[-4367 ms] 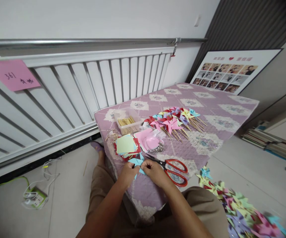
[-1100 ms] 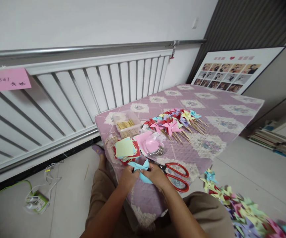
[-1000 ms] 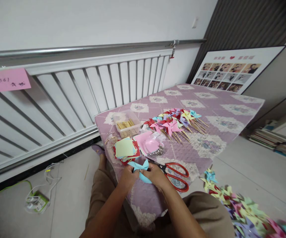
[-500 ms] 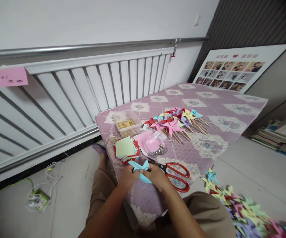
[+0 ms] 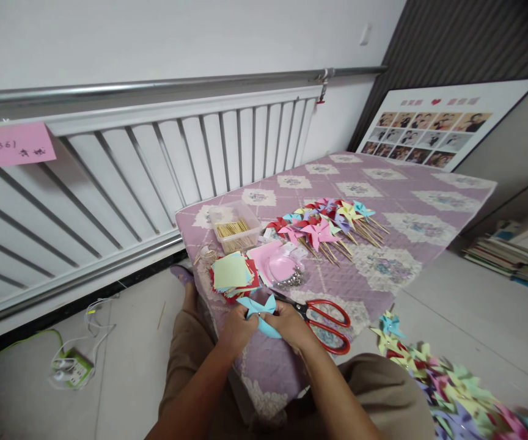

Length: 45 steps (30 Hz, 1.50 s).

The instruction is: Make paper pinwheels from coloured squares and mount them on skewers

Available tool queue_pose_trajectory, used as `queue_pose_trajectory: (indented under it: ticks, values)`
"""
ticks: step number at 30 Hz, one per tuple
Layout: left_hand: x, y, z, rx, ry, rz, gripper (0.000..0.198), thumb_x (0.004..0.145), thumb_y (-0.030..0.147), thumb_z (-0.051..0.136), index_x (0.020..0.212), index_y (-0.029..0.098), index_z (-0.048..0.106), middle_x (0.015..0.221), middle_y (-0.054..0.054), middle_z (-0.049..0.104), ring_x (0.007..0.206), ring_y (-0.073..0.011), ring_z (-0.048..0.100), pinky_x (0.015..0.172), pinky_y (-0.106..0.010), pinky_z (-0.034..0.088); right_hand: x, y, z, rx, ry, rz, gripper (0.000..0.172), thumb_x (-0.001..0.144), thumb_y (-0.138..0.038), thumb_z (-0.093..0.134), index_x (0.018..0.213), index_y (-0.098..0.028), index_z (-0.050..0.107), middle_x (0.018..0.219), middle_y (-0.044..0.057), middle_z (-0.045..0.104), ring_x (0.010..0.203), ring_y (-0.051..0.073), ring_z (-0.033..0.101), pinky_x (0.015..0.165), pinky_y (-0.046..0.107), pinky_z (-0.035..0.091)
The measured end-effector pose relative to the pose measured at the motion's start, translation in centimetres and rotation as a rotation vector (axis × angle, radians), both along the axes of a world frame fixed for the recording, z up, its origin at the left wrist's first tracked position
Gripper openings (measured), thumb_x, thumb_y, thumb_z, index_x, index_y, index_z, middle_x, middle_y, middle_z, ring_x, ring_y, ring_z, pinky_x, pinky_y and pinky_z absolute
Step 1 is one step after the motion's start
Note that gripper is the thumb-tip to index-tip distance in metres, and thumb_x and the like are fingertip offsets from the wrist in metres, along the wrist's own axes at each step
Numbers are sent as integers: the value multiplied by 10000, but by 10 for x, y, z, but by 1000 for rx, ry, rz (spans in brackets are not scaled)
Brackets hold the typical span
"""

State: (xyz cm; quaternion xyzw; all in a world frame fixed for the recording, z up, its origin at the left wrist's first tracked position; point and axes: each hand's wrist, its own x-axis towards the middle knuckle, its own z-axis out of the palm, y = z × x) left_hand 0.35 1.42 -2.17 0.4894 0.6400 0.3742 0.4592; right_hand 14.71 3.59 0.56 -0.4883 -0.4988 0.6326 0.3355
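Both my hands meet at the near corner of a purple quilted mat (image 5: 383,214). My left hand (image 5: 239,330) and my right hand (image 5: 289,324) pinch a light-blue paper pinwheel (image 5: 259,310) between them, its folded points sticking up. Just beyond it lies a stack of coloured paper squares (image 5: 233,275). Red-handled scissors (image 5: 323,318) lie to the right of my right hand.
A clear box of wooden sticks (image 5: 235,229), a pink dish with metal pins (image 5: 282,269) and a row of finished pinwheels on sticks (image 5: 328,223) lie on the mat. More pinwheels (image 5: 447,385) are heaped at lower right. A radiator (image 5: 131,165) stands behind; a power strip (image 5: 71,370) lies on the floor.
The flat blue paper of several seconds ago now has its points folded up into a pinwheel shape. Over the last second my hands have hardly moved.
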Motion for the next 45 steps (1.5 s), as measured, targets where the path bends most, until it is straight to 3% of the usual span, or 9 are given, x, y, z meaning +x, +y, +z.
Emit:
queue_pose_trajectory:
  ticks: [12, 25, 34, 45]
  values:
    - [-2, 1, 3, -27, -129, -24, 76, 713, 210, 522, 683, 163, 574, 579, 36, 552, 521, -102, 478, 520, -216, 364, -4, -2, 14, -6, -31, -5, 277, 633, -319, 694, 855, -160, 741, 703, -2, 695, 605, 153, 557, 562, 250, 426]
    - [-1, 0, 9, -31, -245, -36, 80, 691, 220, 535, 689, 160, 589, 586, 32, 563, 507, -100, 471, 519, -224, 380, -2, 2, 2, 28, -76, -13, 196, 637, -268, 664, 787, -162, 731, 666, -18, 679, 572, 141, 530, 572, 255, 411]
    - [1, 0, 4, -25, -174, -21, 101, 719, 247, 561, 709, 161, 612, 602, 24, 585, 525, -105, 494, 524, -221, 375, -1, 1, 1, 43, -47, 8, 236, 634, -285, 658, 816, -158, 737, 680, -9, 684, 596, 153, 541, 573, 257, 430]
    - [2, 1, 4, -11, -159, -22, 116, 729, 264, 575, 682, 166, 614, 579, 13, 590, 533, -124, 501, 531, -232, 376, -2, -1, 12, 41, -20, 5, 211, 626, -328, 690, 762, -168, 706, 680, -3, 681, 591, 159, 545, 595, 280, 436]
